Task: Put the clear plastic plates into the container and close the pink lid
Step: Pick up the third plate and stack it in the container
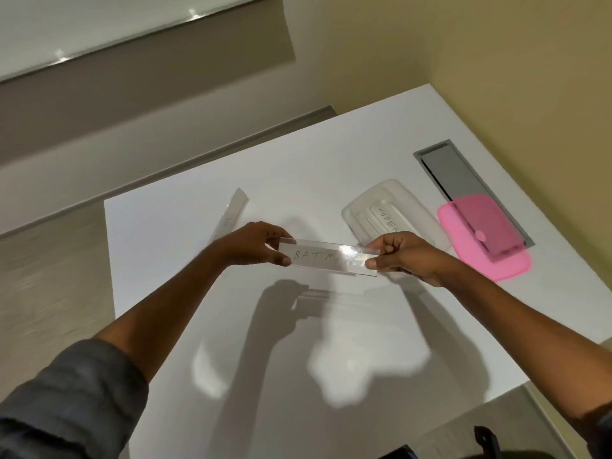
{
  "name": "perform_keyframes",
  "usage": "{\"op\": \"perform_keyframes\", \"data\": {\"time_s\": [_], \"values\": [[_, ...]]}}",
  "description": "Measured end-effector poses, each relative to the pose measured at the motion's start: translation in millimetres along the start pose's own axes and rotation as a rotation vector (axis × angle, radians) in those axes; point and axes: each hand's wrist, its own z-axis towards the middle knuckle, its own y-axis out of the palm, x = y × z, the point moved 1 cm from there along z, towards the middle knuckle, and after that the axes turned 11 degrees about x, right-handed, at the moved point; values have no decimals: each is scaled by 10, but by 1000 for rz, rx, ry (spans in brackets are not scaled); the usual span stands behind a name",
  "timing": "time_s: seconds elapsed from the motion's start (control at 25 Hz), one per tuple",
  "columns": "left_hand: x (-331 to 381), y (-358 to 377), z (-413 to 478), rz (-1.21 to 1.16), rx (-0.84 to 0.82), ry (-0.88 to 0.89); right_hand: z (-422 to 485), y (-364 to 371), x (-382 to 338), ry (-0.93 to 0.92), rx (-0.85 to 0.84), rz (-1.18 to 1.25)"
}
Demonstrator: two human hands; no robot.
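A clear plastic plate point(326, 258) with handwritten letters is held level above the white table, my left hand point(256, 244) pinching its left end and my right hand point(402, 255) pinching its right end. Just behind my right hand sits the clear container point(385, 212), open, with another lettered plate point(389, 217) lying inside. The pink lid point(486, 238) lies flat to the right of the container. A third clear plate point(231, 212) rests on the table, to the left and behind my left hand.
A grey cable slot point(463, 180) is set into the white table point(331, 342) at the right, partly under the pink lid. The table's edges run close on the left and at the front. A beige wall stands behind.
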Motion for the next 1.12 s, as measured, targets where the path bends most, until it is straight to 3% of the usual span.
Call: {"op": "perform_keyframes", "data": {"time_s": [0.6,0.92,1.12], "values": [[1384,397,1450,500,255,366,-182,-1125,139,-108,403,14],[1677,634,2003,678,332,578,-39,-991,160,-247,501,-764],[1675,835,2242,845,312,671,90,-962,236,-253,542,-1018]]}}
